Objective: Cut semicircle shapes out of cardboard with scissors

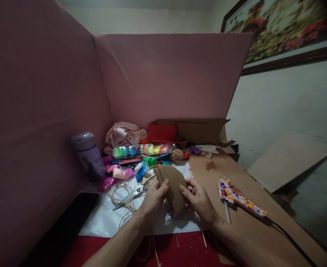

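Both my hands hold a rounded brown cardboard piece (173, 181) above the white sheet (105, 218). My left hand (154, 198) grips its left edge, thumb on top, fingers curled behind. My right hand (198, 196) pinches its right side with thumb and fingers closed on it. Scissors (137, 191) with yellow handles lie just left of my left hand, beside a tangle of tan string (121, 194). A flower-patterned glue gun (240, 198) rests on the brown table (263, 237) to the right of my right hand.
A purple flask (89, 155) stands at the left by the pink board wall (41, 111). Packets of coloured clay (141, 150), a twine ball (177, 155), pink cloth (123, 135) and a cardboard box (199, 131) crowd the back. A black phone (69, 222) lies at front left.
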